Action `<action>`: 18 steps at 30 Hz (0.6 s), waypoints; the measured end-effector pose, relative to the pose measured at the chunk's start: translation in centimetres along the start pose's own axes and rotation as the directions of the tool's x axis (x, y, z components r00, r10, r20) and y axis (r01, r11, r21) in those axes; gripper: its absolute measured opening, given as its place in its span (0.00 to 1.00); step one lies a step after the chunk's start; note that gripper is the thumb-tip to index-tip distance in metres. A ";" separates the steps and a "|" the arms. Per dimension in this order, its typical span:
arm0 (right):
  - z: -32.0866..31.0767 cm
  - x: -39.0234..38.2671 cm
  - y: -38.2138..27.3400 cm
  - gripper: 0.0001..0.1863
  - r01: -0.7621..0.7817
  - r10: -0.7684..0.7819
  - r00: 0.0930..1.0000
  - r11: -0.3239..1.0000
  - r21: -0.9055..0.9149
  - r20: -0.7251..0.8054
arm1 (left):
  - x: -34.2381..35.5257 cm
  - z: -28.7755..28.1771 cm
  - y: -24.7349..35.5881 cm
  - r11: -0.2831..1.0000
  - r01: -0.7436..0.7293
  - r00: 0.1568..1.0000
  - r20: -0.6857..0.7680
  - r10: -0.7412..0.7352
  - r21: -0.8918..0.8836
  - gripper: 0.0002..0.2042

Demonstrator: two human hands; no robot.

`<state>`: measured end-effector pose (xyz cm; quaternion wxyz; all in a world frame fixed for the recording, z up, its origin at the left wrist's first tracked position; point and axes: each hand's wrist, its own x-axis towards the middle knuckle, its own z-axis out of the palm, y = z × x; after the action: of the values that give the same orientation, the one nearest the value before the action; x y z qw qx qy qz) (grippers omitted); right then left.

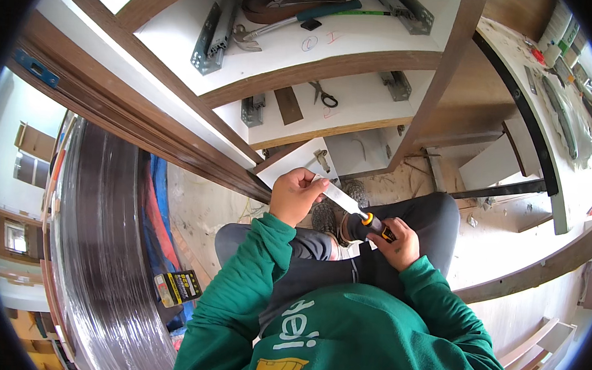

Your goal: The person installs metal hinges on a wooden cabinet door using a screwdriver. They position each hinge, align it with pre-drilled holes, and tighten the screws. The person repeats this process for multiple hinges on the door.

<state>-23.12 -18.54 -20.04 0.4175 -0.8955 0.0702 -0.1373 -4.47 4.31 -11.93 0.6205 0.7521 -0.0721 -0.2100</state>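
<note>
My right hand (399, 243) is closed around the black and yellow handle of a chisel (341, 199), just above my lap. Its broad, pale blade points up and to the left. At the blade's far end, my left hand (297, 197) pinches it between thumb and fingers; the tip itself is partly hidden by them. Just beyond my left hand is a white panel (287, 169) with a metal hinge (322, 160) on it, tilted in front of the cabinet's lowest opening.
A brown-edged white cabinet (330, 64) stands ahead. Its shelves hold a claw hammer (299, 20), scissors (324, 95) and metal drawer runners (213, 41). Plastic-wrapped dark boards (106, 241) lie left, beside a black and yellow box (178, 288). A cluttered worktop (532, 98) is at right.
</note>
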 end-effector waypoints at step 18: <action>0.3 0.6 -0.4 0.21 -0.244 0.241 0.967 0.969 0.030 0.086 | -1.4 -3.9 -10.4 0.895 -0.162 0.984 0.000 0.178 0.415 0.13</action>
<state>-22.44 -18.20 -19.80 0.4519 -0.8764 0.1591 -0.0499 -5.71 10.62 -21.05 0.4643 0.8610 -0.1687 -0.1206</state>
